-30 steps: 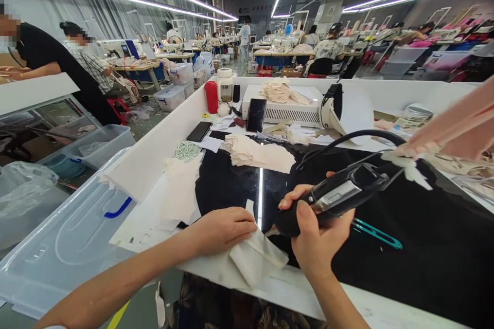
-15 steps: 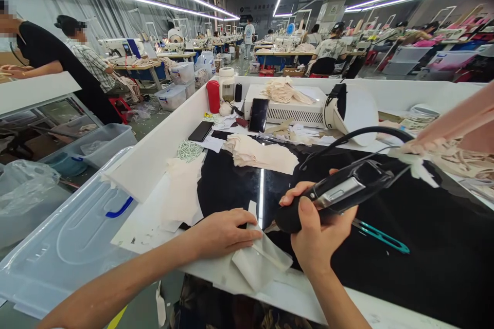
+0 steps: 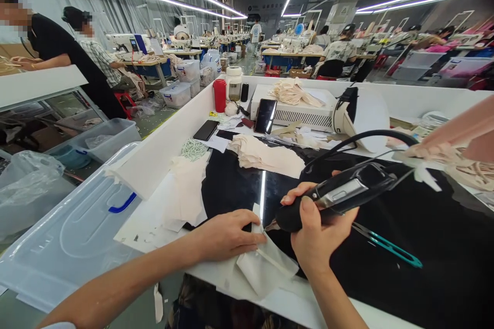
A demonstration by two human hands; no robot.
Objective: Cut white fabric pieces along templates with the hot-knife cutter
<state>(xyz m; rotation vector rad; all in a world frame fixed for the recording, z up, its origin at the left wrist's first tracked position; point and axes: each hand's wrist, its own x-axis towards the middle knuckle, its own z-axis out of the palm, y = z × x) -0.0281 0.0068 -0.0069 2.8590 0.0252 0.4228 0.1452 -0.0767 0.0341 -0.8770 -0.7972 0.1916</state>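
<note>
My right hand [image 3: 322, 234] is wrapped around a black corded handheld tool [image 3: 339, 193] with a silver plate on its side. The tool's narrow metal tip [image 3: 272, 225] points left and meets, or nearly meets, the edge of a pale fabric piece [image 3: 257, 211]. With fingers stretched out, my left hand [image 3: 231, 235] presses that piece down at the table's front edge. A thin whitish sheet [image 3: 262, 267] curls up below the fingertips. To the right of my right hand lies a slim teal-handled tool [image 3: 397, 252] with metal tips.
Stacked cream fabric pieces [image 3: 266, 157] lie behind my hands, with more pieces [image 3: 185, 193] to the left. Two phones, a red cup [image 3: 219, 95] and a white vented box [image 3: 297, 115] stand farther back. A plastic bin lid [image 3: 77, 236] borders the table. Co-workers sit beyond.
The view has shifted slightly, so the surroundings sit a little to the right. The tool's tip now appears closer to the fabric beside my left fingertips. Both hands keep their positions.
</note>
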